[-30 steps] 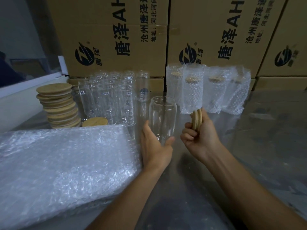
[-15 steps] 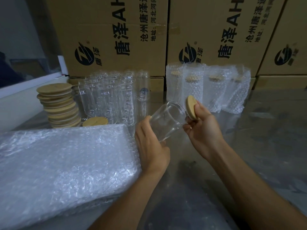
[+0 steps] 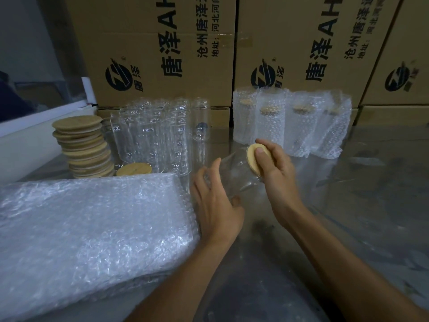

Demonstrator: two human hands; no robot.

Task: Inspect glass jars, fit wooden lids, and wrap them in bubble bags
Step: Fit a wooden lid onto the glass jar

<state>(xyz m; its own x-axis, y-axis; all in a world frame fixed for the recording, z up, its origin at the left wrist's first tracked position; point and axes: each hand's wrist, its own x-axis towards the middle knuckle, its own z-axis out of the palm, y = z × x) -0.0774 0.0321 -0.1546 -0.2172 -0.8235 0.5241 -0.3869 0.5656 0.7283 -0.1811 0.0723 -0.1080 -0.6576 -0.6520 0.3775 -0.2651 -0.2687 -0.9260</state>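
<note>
A clear glass jar [image 3: 236, 176] is tilted with its mouth up and to the right, just above the table. My left hand [image 3: 216, 205] grips its lower body. A round wooden lid [image 3: 254, 159] sits against the jar's mouth, and my right hand [image 3: 276, 170] holds it there with the thumb pressed on its top. To the left lies a thick stack of bubble bags [image 3: 92, 228].
A stack of wooden lids [image 3: 81, 145] and one loose lid [image 3: 134, 169] stand at the back left beside several empty glass jars [image 3: 157, 133]. Several wrapped jars [image 3: 292, 122] stand at the back right. Cardboard boxes [image 3: 162, 54] wall off the rear of the metal table [image 3: 348, 205].
The jar went from upright on the table to tilted in my left hand. My right hand brought the lid from beside the jar onto its mouth.
</note>
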